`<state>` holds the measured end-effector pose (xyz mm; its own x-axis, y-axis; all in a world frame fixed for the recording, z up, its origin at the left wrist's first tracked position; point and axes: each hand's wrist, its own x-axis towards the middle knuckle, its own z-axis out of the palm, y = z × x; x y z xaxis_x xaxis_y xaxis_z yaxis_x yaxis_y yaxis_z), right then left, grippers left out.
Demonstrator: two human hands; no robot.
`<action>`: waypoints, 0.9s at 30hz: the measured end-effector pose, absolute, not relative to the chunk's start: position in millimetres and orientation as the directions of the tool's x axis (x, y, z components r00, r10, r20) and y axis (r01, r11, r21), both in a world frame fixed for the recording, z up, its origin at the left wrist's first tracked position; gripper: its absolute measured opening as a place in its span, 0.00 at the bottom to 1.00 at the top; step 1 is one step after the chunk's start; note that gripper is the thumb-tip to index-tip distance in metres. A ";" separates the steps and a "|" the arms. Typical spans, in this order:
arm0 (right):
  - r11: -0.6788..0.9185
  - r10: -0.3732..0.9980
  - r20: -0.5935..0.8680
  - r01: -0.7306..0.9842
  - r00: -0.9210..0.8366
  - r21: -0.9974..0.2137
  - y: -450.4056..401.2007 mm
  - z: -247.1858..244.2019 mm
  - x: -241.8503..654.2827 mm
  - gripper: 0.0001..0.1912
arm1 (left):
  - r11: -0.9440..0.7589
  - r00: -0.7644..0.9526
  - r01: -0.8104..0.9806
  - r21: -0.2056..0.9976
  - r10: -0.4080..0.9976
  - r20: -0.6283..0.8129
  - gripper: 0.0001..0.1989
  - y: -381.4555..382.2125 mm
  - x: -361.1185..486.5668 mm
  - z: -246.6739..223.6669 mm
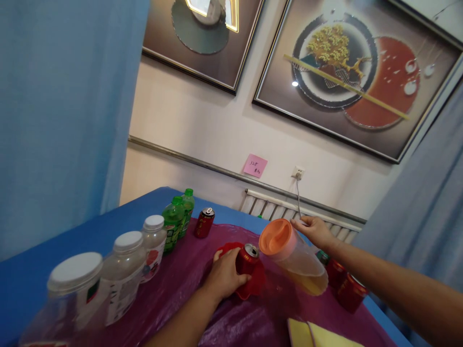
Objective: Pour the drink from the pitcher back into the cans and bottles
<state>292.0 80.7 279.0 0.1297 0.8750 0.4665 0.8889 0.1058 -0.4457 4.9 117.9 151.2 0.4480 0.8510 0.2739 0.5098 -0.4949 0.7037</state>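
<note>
Leftmost, three clear plastic jars with white screw lids (123,270) stand in a slanting row on the blue-covered bench (36,248). Just beyond them are two green plastic bottles (172,219), side by side, then an upright dark-red metal can (205,224), near the far edge of a glossy purple plastic sheet (170,299).

At centre, the left hand (227,274) is curled round an upright bright-red metal can (249,258), its thumb on the near side; some fingertips are hidden behind the can. The can therefore lies within this grip, over a red scalloped dish (258,282); whether its base touches the dish cannot be told.

Just right of the can, a translucent plastic pitcher with an orange lid (302,270) leans leftward, yellowish liquid pooled at its base. The right hand (318,232) is at its upper handle side, the grip apparently closed on it, though the wrap of the fingers is concealed. The step in hand is judged to be handling can and pitcher together; the next move calls for a steady hold on the can and control of the pitcher's tilt.

Farther right, two red metal cans (351,293) stand near the bench edge; below them, nearer the viewer, lies a folded yellow cloth (318,335).
</note>
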 end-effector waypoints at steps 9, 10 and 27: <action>0.113 0.872 0.472 0.887 0.128 -0.448 81.3 278.8 291.6 0.30 | -0.494 0.449 0.505 0.708 0.851 0.274 0.31 117.9 4.7 150.7; 0.114 0.872 0.473 0.886 0.128 -0.449 81.2 278.8 291.3 0.30 | -0.498 0.448 0.502 0.707 0.849 0.279 0.32 118.1 4.7 150.2; 0.101 0.871 0.475 0.897 0.130 -0.430 78.5 282.4 289.1 0.30 | -0.503 0.457 0.518 0.692 0.847 0.273 0.32 118.4 4.9 148.8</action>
<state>289.1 78.5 282.4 0.1300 0.8705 0.4746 0.8972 0.1005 -0.4301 4.9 118.4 148.8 0.4566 0.8467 0.2731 0.5183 -0.5027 0.6919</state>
